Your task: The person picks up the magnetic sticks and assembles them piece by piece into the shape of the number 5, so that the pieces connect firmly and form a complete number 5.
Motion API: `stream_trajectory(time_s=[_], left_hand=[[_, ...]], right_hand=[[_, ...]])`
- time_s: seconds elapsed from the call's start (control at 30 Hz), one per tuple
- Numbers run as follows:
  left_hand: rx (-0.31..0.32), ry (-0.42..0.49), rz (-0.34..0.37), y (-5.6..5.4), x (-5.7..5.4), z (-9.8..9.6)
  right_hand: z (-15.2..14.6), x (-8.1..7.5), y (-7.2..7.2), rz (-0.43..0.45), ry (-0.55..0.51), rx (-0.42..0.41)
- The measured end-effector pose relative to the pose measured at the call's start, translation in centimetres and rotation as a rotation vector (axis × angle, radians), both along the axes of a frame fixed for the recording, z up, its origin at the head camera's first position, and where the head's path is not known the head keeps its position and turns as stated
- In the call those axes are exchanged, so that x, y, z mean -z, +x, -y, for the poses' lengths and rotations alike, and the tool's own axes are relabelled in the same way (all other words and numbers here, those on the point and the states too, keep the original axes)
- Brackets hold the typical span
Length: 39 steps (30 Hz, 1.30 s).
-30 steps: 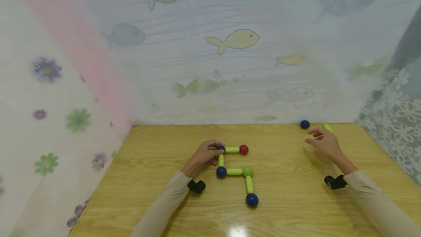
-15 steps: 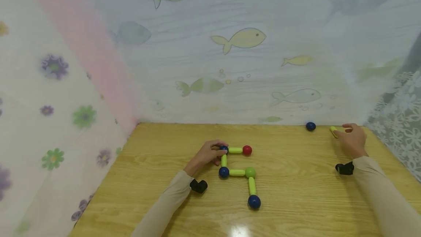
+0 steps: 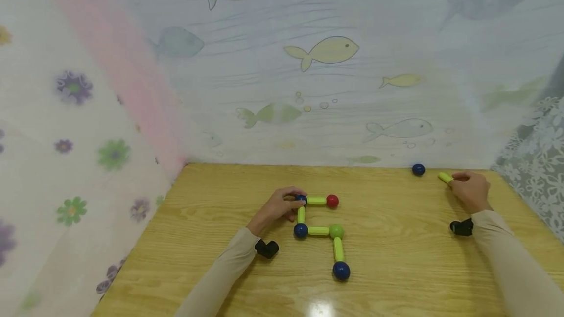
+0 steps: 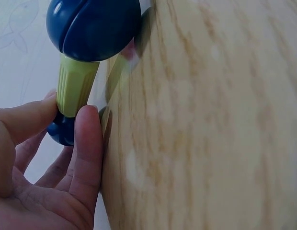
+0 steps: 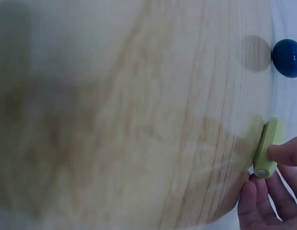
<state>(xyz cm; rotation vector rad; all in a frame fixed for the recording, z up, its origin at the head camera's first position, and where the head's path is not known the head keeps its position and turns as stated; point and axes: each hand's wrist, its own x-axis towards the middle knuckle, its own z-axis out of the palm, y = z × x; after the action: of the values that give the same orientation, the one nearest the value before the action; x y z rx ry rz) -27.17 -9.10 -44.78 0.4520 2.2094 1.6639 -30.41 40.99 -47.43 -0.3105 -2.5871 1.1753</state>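
Observation:
My left hand (image 3: pixel 278 205) grips a blue ball (image 3: pixel 301 200) at the upper left corner of a chain of balls and yellow-green rods lying on the table. From that ball one rod (image 3: pixel 316 200) leads right to a red ball (image 3: pixel 332 201), and another runs down to a second blue ball (image 3: pixel 301 230). The chain goes on through a green ball (image 3: pixel 337 231) to a blue ball (image 3: pixel 341 270) nearest me. At the far right, my right hand (image 3: pixel 471 191) pinches a loose yellow-green rod (image 5: pixel 268 146) between thumb and fingers, close over the tabletop.
A loose blue ball (image 3: pixel 418 169) lies at the table's back edge, left of my right hand. Behind the wooden table (image 3: pixel 387 238) hangs a pale cloth (image 3: pixel 246 82) printed with fish. Lace fabric (image 3: pixel 537 150) borders the right side.
My right hand has moved right and back to the loose rod and taken hold of it. The left hand stays on its ball, and the chain keeps its shape.

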Motion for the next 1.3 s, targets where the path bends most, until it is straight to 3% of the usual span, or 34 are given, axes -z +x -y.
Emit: stream_trajectory(time_s=[0.43,0.6,0.87,1.3], left_hand=[[0.001,0.012,0.0,0.0,0.0,-0.1],[-0.013,-0.016,-0.007,-0.1,-0.1,-0.3],[-0.022,-0.017,-0.007,-1.7,2.4,0.0],[-0.015,-0.021,-0.023,-1.7,2.7,0.2]], right_hand=[[-0.5,-1.5,2.1,0.047,0.194,-0.222],[-0.5,-1.6,3.1,0.088,0.168,-0.242],[0.8,-2.5,5.2,0.1,0.088,-0.314],[4.7,-3.8,7.3,0.017,0.058,-0.427]])
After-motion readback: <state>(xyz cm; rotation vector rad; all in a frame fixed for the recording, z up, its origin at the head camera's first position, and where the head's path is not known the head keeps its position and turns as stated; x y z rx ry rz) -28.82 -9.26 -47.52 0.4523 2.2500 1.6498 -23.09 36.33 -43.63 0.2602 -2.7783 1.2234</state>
